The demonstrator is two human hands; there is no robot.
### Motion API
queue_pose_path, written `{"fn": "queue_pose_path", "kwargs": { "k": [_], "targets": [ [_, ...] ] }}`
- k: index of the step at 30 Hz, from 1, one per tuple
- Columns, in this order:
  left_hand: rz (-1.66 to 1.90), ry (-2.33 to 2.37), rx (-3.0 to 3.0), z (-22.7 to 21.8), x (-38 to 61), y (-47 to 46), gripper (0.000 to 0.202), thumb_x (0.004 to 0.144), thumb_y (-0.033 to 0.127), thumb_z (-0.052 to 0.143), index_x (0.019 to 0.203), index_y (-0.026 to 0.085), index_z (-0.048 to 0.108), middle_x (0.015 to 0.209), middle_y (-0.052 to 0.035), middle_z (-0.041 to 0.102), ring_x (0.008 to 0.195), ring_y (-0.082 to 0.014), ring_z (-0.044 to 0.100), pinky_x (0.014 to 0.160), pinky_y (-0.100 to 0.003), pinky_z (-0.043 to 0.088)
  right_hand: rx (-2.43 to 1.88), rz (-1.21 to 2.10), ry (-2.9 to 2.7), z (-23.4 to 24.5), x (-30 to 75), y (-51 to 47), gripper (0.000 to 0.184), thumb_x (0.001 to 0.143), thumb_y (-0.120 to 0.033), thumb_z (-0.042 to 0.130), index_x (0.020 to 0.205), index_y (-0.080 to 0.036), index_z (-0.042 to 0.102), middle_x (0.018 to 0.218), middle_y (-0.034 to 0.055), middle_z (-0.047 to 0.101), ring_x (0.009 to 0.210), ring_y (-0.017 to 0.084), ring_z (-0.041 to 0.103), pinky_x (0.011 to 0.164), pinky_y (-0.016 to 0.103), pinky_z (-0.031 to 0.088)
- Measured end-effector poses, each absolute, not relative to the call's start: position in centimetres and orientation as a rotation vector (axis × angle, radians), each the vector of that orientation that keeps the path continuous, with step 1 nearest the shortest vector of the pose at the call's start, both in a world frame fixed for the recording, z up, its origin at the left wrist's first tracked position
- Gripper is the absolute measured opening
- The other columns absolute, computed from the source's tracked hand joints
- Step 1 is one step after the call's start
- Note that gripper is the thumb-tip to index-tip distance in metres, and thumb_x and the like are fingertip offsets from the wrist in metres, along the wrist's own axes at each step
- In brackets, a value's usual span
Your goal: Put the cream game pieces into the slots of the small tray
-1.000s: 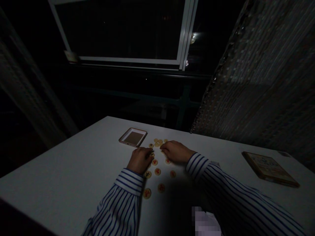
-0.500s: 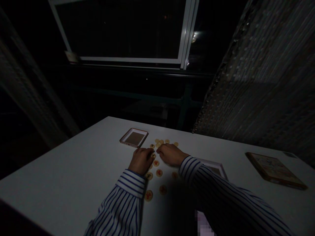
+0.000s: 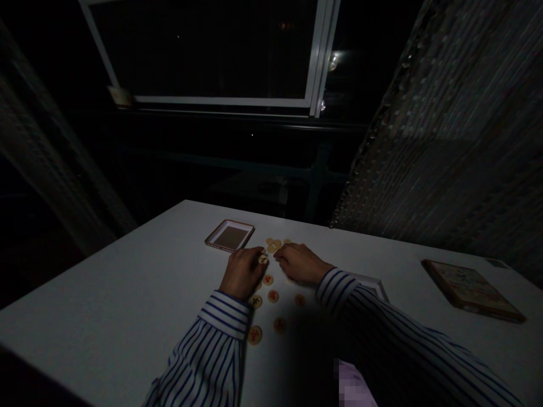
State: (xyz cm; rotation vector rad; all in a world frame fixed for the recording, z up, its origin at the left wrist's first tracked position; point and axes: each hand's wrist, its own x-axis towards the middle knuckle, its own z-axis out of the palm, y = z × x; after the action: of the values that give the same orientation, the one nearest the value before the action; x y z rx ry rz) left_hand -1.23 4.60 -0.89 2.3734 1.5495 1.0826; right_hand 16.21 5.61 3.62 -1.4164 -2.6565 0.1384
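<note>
Between the thumb and fingers of my left hand (image 3: pixel 241 272) is a round Chinese chess piece (image 3: pixel 263 259) with a black character, its face tilted toward me. My right hand (image 3: pixel 303 263) is just to the right, fingers curled together over the table; whatever its fingertips hold is hidden. Beyond the hands lies a cluster of pale face-down pieces (image 3: pixel 271 247), partly covered by my right fingers. Nearer me, red-marked pieces (image 3: pixel 273 296) and a black-marked piece (image 3: pixel 255 301) lie face up on the white table (image 3: pixel 161 294).
An open shallow box half (image 3: pixel 231 235) lies at the far left of the pieces. Another tray (image 3: pixel 373 285) is partly hidden behind my right sleeve. A flat decorated box (image 3: pixel 473 289) rests at the right. A bead curtain (image 3: pixel 458 141) hangs behind the table.
My left hand has lifted the black-marked chess piece and tilted it up. My right hand has shifted slightly right, covering pieces at the far side.
</note>
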Motion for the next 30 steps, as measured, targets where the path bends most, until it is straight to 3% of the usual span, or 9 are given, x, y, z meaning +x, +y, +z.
{"fn": "queue_pose_path", "kwargs": {
  "k": [19, 30],
  "targets": [
    [1.399, 1.435, 2.055, 1.5, 0.4, 1.8, 0.040, 0.072, 0.036, 0.054, 0.109, 0.019, 0.049, 0.094, -0.0046, 0.060, 0.090, -0.0189, 0.055, 0.086, -0.036, 0.040, -1.334, 0.256, -2.452, 7.0, 20.2, 1.9, 0.033, 0.081, -0.021, 0.036, 0.103, -0.016, 0.060, 0.103, 0.0067, 0.061, 0.093, 0.016, 0.055, 0.083, 0.024, 0.038],
    [1.401, 1.357, 2.129, 3.2, 4.9, -1.5, 0.038, 0.073, 0.029, 0.054, 0.109, 0.019, 0.047, 0.095, -0.0044, 0.060, 0.091, -0.0177, 0.054, 0.087, -0.035, 0.039, -1.340, 0.322, -2.293, 7.9, 23.7, -1.4, 0.031, 0.082, -0.023, 0.038, 0.101, -0.017, 0.061, 0.100, 0.0062, 0.062, 0.091, 0.016, 0.055, 0.082, 0.027, 0.040]
  ]
}}
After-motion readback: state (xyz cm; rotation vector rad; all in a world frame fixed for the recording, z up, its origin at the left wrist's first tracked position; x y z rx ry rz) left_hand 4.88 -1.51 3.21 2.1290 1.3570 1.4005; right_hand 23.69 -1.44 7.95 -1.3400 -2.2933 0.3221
